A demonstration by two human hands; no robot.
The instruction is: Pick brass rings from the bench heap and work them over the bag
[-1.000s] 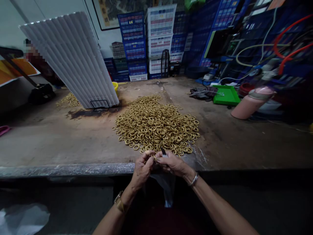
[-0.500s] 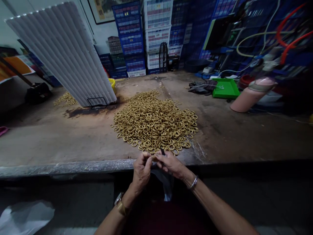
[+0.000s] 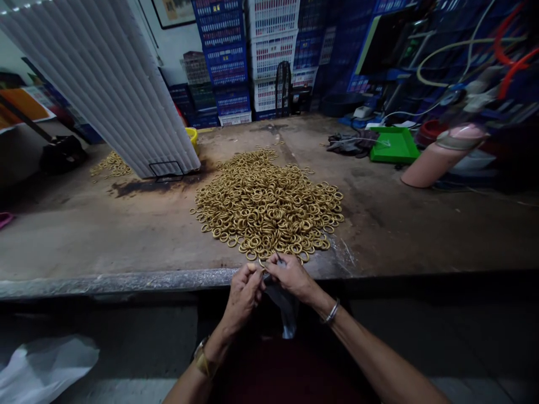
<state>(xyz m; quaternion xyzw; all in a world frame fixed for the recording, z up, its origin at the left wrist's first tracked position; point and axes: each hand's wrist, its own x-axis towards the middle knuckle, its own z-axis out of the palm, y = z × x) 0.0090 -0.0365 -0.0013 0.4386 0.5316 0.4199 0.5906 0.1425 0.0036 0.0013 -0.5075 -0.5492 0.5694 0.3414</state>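
Observation:
A heap of gold-coloured rings (image 3: 269, 202) lies on the workbench, close to its front edge. Just in front of the heap, my left hand (image 3: 244, 289) pinches one small gold-coloured ring (image 3: 263, 264) between thumb and fingers. My right hand (image 3: 295, 279) meets it from the right, its fingers closed on a thin dark tool (image 3: 278, 256) whose tip sticks up past the thumb. The kind of tool is too small to make out. Below the hands hangs a piece of clear plastic (image 3: 287, 314).
A ribbed white panel (image 3: 113, 84) stands tilted on the bench (image 3: 105, 235) at left, with more rings (image 3: 112, 164) behind it. A green tray (image 3: 393, 144) and a pink cylinder (image 3: 442, 157) stand at right. Stacked crates (image 3: 273, 53) line the back.
My hands stay together at the bench edge. The left hand has turned slightly and the dark tool shows less above the right hand. The view has shifted a little.

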